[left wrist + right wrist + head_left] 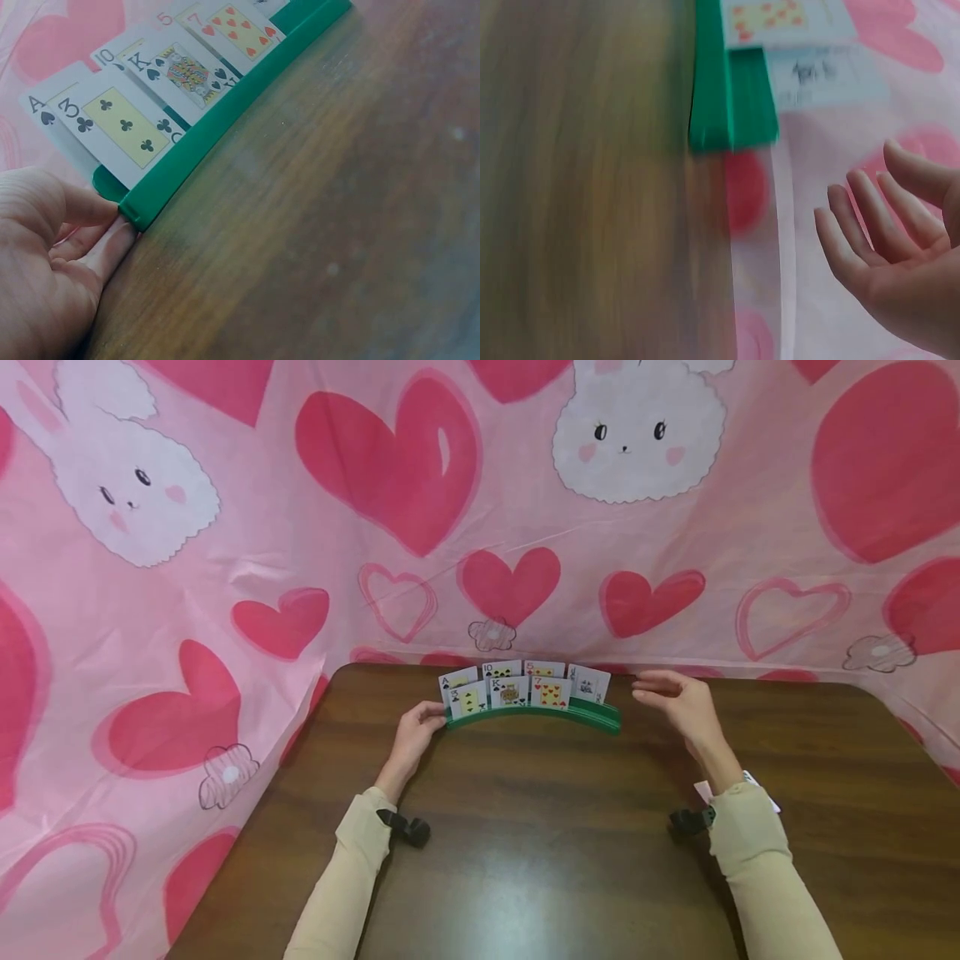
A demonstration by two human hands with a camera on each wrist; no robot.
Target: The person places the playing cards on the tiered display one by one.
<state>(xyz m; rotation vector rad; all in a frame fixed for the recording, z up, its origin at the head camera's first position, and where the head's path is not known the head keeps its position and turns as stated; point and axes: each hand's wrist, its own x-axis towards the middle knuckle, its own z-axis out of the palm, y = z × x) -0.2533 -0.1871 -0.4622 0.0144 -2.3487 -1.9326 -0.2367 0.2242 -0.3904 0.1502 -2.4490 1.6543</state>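
A curved green card holder point(600, 717) stands on the table with playing cards in two rows. Its front row has a three of clubs point(124, 124), a king of spades point(510, 692) and a seven of hearts point(550, 692). Behind them are an ace of spades point(459, 677), a ten point(501, 668), a red five point(543, 667) and, far right, a card with a dark figure point(588, 683). My left hand point(411, 735) pinches the holder's left end between thumb and fingers. Beyond the right end, my right hand point(682, 706) hangs apart from it, fingers loosely bent, holding nothing.
Partly hidden under my right wrist lie a white card point(761, 789) and a pink piece point(703, 791). The brown wooden table point(525, 827) ends just behind the holder, against a pink heart-patterned cloth point(420, 610). A black strap mount point(408, 828) sits on each wrist.
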